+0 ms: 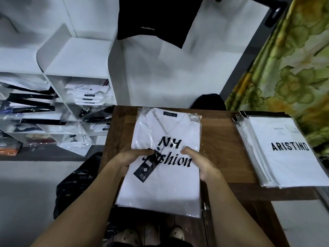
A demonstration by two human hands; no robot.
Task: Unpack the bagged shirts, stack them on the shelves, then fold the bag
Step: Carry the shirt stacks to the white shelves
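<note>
Item 1: bagged shirt [165, 186], white, folded, collar away from me, lying in clear plastic on the wooden table [222, 139]. Its near end is reaching past the table's front edge.

Item 2: my left hand [131, 161] is gripping the shirt's left side, fingers curled over the top and covering the start of the black print. I am reading only "NH" and "shion".

Item 3: my right hand [197, 163] is gripping the right side, thumb on top. The fingers are going under the edge and hiding there.

Item 4: dark hang tag [145, 169], lying on the shirt beside my left fingers, its print too small to read. I cannot tell whether it is sitting inside the plastic or outside.

Item 5: stack of bagged shirts [284, 152] marked ARISTINO, lying on the table's right end, well apart from the first and running out of frame at the right.

Item 6: white shelves [53, 72] to the left, holding more bagged garments, blurred and glinting.

Item 7: black bag [78, 177], crumpled on the floor left of the table, partly hiding behind my left forearm
</note>
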